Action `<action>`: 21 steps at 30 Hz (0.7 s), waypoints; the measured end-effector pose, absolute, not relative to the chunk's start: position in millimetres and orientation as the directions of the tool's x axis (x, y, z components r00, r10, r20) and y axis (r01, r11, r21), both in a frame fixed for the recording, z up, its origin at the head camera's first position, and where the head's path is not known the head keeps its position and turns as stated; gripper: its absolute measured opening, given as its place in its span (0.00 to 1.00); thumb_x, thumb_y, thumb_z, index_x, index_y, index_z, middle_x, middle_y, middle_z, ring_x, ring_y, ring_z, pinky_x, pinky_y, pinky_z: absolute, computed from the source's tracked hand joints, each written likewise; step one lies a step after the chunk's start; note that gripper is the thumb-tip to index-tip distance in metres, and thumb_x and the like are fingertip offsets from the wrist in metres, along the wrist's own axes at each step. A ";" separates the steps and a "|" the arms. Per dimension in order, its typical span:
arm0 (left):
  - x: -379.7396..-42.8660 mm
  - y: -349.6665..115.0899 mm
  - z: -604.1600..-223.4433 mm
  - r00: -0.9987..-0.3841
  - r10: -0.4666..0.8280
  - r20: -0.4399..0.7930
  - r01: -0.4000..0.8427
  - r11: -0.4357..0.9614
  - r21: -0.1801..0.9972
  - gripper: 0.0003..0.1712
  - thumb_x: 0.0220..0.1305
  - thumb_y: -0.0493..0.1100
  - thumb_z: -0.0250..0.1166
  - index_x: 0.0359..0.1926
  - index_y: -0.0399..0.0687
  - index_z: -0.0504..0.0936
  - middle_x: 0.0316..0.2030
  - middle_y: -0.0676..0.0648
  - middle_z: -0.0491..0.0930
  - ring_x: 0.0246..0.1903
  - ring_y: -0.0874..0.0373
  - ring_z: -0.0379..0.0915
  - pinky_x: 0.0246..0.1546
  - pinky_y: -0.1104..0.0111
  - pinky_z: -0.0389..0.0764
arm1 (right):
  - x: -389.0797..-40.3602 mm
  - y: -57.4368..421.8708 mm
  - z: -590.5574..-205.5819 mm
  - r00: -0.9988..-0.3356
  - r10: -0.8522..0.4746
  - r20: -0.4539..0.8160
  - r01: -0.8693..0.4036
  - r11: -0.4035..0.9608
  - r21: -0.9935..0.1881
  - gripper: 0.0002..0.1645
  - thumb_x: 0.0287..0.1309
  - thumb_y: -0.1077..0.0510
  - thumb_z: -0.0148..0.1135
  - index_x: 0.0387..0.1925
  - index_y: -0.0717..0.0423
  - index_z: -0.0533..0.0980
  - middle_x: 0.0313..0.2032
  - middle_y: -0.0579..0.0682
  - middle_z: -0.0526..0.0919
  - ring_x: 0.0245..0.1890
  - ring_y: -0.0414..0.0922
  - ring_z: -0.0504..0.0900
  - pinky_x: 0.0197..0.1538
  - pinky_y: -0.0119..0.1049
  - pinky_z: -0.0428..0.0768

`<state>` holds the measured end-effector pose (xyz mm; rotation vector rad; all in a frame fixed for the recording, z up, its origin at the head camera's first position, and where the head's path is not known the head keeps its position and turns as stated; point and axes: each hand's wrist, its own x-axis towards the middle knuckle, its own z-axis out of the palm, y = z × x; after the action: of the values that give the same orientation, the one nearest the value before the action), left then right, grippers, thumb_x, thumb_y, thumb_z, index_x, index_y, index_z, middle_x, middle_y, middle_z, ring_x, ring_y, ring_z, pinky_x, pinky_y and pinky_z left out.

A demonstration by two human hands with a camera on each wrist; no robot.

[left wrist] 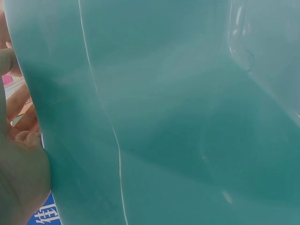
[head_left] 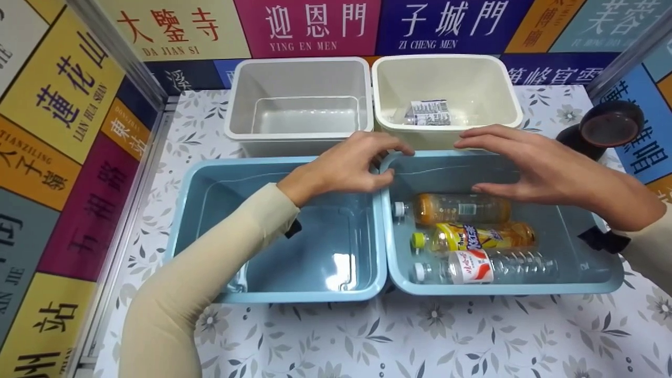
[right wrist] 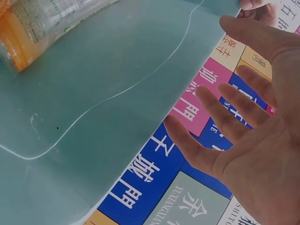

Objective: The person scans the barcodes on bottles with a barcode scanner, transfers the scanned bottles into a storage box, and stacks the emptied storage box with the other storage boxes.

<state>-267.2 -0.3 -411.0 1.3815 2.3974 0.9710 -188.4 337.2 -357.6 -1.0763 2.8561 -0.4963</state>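
Note:
My left hand hovers over the place where the two blue bins meet, fingers bent and thumb by the rim, with nothing seen in its grasp. Over the far side of the right blue bin, my right hand is spread and holds nothing. Three plastic bottles lie in that bin: an orange-tinted bottle with a white cap, a yellow-labelled bottle with a yellow-green cap, and a clear bottle with a red-and-white label. The left blue bin has no visible contents.
Behind stand a grey bin and a cream bin with a clear, labelled plastic item inside. A dark round object is at the right. Panels with printed signs enclose the floral-patterned table.

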 end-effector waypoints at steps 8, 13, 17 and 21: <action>-267.8 0.3 -411.8 -0.537 0.832 0.141 0.702 0.349 0.620 0.28 0.69 0.45 0.65 0.70 0.53 0.81 0.66 0.53 0.84 0.52 0.63 0.81 0.51 0.77 0.83 | -183.0 335.5 -356.3 -0.766 -0.639 0.067 -0.626 0.719 -0.304 0.51 0.53 0.56 0.85 0.77 0.44 0.72 0.76 0.54 0.75 0.70 0.62 0.78 0.64 0.67 0.81; -268.1 0.8 -412.4 -0.534 0.834 0.140 0.703 0.345 0.621 0.29 0.69 0.45 0.64 0.70 0.52 0.81 0.67 0.53 0.84 0.54 0.63 0.81 0.51 0.78 0.82 | -175.9 335.3 -356.0 -0.766 -0.638 0.073 -0.628 0.719 -0.298 0.51 0.52 0.56 0.85 0.77 0.44 0.73 0.75 0.55 0.76 0.69 0.62 0.79 0.61 0.66 0.83; -267.6 -0.2 -411.9 -0.541 0.831 0.130 0.699 0.358 0.619 0.29 0.69 0.45 0.65 0.71 0.53 0.81 0.67 0.53 0.83 0.53 0.63 0.81 0.52 0.78 0.82 | -172.1 334.1 -357.1 -0.743 -0.665 0.079 -0.654 0.694 -0.302 0.49 0.52 0.57 0.85 0.75 0.45 0.74 0.72 0.55 0.78 0.65 0.60 0.83 0.59 0.64 0.85; -267.5 -0.9 -412.0 -0.545 0.829 0.128 0.698 0.364 0.617 0.29 0.70 0.45 0.65 0.71 0.54 0.80 0.67 0.53 0.83 0.55 0.63 0.81 0.53 0.78 0.82 | -169.3 333.7 -358.5 -0.720 -0.691 0.065 -0.672 0.671 -0.314 0.49 0.52 0.58 0.85 0.75 0.44 0.74 0.69 0.52 0.82 0.62 0.56 0.85 0.58 0.61 0.87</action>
<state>-267.5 -0.9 -412.0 1.3751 2.4180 0.9381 -169.3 333.7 -358.5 -1.1504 2.8169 -0.4922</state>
